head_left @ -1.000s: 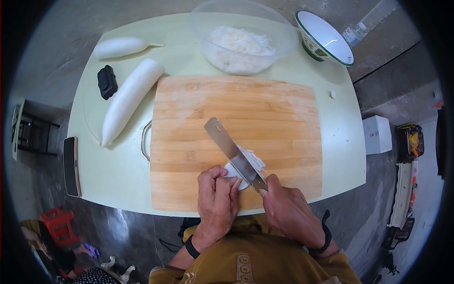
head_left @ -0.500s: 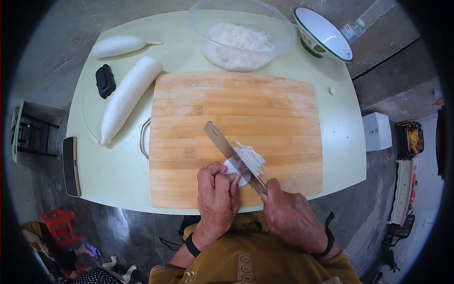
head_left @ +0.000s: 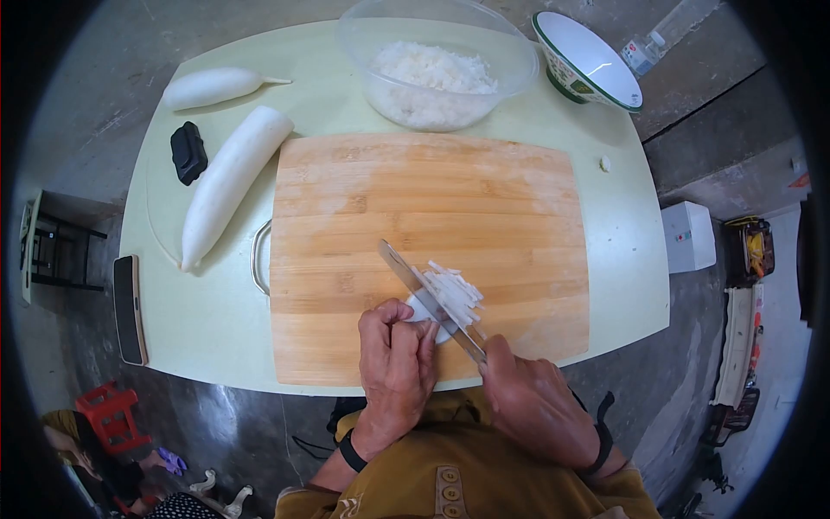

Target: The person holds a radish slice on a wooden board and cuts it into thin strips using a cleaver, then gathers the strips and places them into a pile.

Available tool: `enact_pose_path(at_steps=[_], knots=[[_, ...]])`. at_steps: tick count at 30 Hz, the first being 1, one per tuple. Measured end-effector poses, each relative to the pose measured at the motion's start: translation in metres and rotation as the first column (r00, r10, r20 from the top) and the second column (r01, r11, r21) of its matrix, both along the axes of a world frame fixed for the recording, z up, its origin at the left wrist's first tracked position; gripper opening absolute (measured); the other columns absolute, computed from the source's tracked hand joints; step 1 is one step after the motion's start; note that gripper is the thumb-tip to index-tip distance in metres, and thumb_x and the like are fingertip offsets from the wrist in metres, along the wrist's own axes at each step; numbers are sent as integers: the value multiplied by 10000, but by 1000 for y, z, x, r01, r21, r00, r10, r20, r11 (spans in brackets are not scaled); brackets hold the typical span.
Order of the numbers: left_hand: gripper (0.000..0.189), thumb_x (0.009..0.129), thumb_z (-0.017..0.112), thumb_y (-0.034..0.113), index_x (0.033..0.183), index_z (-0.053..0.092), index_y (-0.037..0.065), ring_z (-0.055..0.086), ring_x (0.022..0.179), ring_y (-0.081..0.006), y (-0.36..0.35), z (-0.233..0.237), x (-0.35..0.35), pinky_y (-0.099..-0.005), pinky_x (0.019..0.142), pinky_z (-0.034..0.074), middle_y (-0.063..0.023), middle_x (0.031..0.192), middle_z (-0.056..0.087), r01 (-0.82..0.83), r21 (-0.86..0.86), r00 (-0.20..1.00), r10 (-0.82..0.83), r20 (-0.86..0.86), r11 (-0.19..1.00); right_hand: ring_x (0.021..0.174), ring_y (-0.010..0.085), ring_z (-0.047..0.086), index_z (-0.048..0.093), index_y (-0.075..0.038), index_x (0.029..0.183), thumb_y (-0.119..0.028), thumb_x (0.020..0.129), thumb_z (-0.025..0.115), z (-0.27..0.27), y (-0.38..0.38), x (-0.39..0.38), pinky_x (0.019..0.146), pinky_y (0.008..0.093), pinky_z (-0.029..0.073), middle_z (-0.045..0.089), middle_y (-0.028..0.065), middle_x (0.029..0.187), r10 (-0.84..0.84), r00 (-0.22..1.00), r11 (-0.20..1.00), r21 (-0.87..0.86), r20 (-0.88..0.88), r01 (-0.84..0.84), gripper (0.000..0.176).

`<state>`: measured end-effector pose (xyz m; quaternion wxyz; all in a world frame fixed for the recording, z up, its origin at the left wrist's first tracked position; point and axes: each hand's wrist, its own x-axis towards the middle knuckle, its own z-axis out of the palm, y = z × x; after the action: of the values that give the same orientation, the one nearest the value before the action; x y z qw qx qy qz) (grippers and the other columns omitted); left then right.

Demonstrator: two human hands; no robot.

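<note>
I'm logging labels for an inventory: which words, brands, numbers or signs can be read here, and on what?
None can be read with certainty.
Bottle: label too small and blurred.
White box: coloured mark too small to read.
Brown shirt: pale mark, no readable letters.

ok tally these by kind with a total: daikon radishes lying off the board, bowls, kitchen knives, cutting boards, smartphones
Daikon radishes off the board: 2 (small daikon, large daikon)
Bowls: 2 (clear plastic bowl, white green-rimmed bowl)
Kitchen knife: 1
Cutting board: 1
Smartphone: 1
Total: 7
</note>
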<state>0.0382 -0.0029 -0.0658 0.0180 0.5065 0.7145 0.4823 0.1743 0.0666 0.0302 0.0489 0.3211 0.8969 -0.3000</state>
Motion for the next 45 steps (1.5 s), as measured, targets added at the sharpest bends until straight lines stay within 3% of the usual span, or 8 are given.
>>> enact_pose_path(at_steps=[8,10,14,16,22,35,37,45], knots=[[190,761,690,-63,891,560,-15,560,873,-327,-1,3,1,-360,685,495,-197,983,520,5,0,999,-5,40,1000,578,450,552,393,39,1009,-66,901,510,-21,17,-18,545,535,411,530,236,585,-63,994,992,-117,-87,53,191],[191,753,686,-71,887,563,-14,552,882,-325,-2,2,3,-363,705,491,-196,958,532,-16,4,999,16,47,1000,602,421,594,377,10,927,-10,801,578,-21,19,-18,524,502,454,571,215,609,-64,998,992,-113,-10,63,238],[186,771,681,-55,901,559,-5,549,891,-323,-3,2,3,-369,718,489,-188,957,530,-23,-15,998,24,59,1000,606,420,594,370,13,937,-16,812,572,-20,21,-17,522,502,445,566,210,606,-84,996,988,-132,6,85,238],[186,774,681,-51,904,557,-3,548,894,-322,-2,1,3,-371,722,489,-186,955,530,-27,-14,999,27,47,1000,583,421,583,373,12,937,-24,824,564,-19,20,-14,513,504,438,558,200,601,-77,990,985,-160,-114,59,224],[179,776,681,-50,893,553,-7,550,893,-318,-2,2,2,-367,722,488,-186,948,526,-14,-10,999,15,46,1000,573,469,519,371,23,977,-82,921,499,1,15,-7,529,524,375,507,239,594,-118,986,974,-207,-121,92,175],[171,761,687,-64,859,554,-17,553,867,-315,0,1,2,-358,702,487,-190,929,526,-30,6,999,29,24,1000,565,446,528,383,19,956,-47,904,516,-13,10,-2,513,502,382,513,223,605,-65,984,989,-140,-165,42,157],[169,761,685,-66,855,553,-19,553,866,-316,0,2,2,-359,700,487,-191,926,527,-32,7,999,32,25,999,594,403,581,375,24,969,4,820,560,-3,11,-3,498,478,430,575,207,655,-33,995,990,-137,-93,20,239],[187,760,684,-70,876,545,-24,554,864,-318,-1,1,3,-359,698,486,-194,933,527,-29,-6,999,30,43,1000,569,427,556,378,16,955,-16,854,541,2,7,-5,502,488,414,552,216,634,-66,986,990,-130,-153,46,194]])
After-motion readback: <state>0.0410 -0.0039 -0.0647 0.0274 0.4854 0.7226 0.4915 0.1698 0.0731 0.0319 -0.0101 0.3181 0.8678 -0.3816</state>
